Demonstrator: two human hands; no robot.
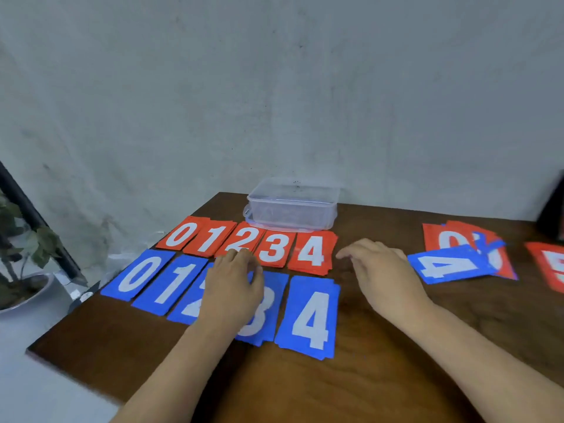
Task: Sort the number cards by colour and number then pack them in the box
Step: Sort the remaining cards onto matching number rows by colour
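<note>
Head view: far to the left of the left grip point(236, 279), off the dark wooden worktop point(396, 361), a leafy plant point(30, 245) stands in a shiny metal pot point(27, 294). The left grip lies across the row of flat blue number cards point(311, 319), which are set in piles 0 to 4. Its bent fingertips are at the near edge of the 2 pile in the row of flat red number cards point(183, 236) just beyond. Blur hides whether it pinches a card, so I cannot tell.

Both rows run in order, probably so that each pile can go straight into the clear plastic box point(293, 209), which sits beyond and between the two grips. The right grip point(384, 270) hovers loose and holds nothing. It is likely bound for the mixed heap of unsorted cards point(451, 264) to its right. A stained grey wall point(274, 87) backs the worktop.
</note>
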